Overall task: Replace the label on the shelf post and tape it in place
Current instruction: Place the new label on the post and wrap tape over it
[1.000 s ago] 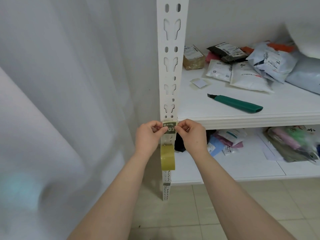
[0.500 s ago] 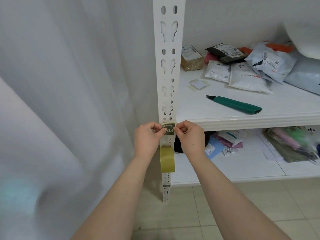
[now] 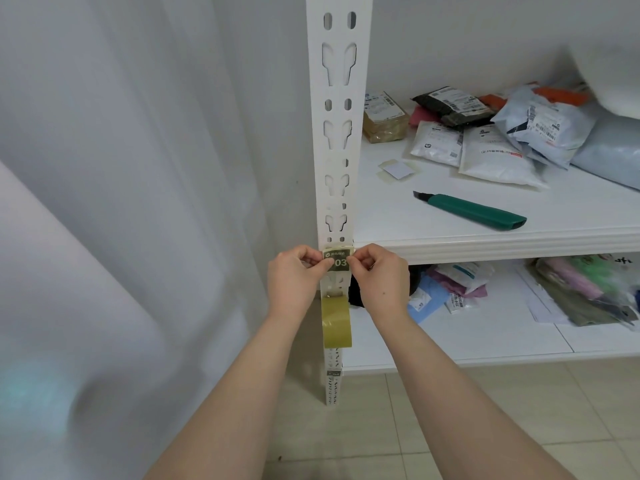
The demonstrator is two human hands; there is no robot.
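Both hands are working at the post (image 3: 337, 140), level with the edge of the shelf (image 3: 485, 244). Left hand (image 3: 294, 277) is pinching the left edge of the label (image 3: 338, 260) between thumb and fingertip, and the right hand (image 3: 379, 275) is pinching the right edge the same way, so the dark "03" label is lying flat across the face of the post between them. Its long axis is running crosswise to the upright post. A strip of clear tape seems to be lying over the label, its ends under the fingertips, though that is hard to make out. Tape roll (image 3: 336, 322) is hanging directly below the label, in front of the post, just beneath both wrists and about equally near either hand. Cutter (image 3: 474, 211) is lying on the shelf well to the right, nearer the right hand. Judging from this, the next step is pressing the tape ends around the post's sides.
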